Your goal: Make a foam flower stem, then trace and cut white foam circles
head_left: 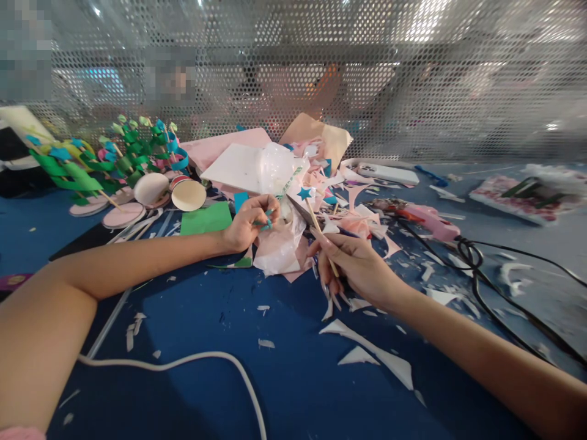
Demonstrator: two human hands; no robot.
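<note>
The left fingers point(260, 212) pinch a small blue bit point(269, 220), and the right fingers point(326, 243) grip the stick point(314, 215), whose blue star point(304, 193), just past them, could snag on the paper scraps point(364, 223) and rip if the stick swings.

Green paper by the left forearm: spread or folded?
Spread, as far as it shows: the green paper presents one smooth face with straight edges and no visible crease. Whether any part is tucked under, I cannot tell.
</note>
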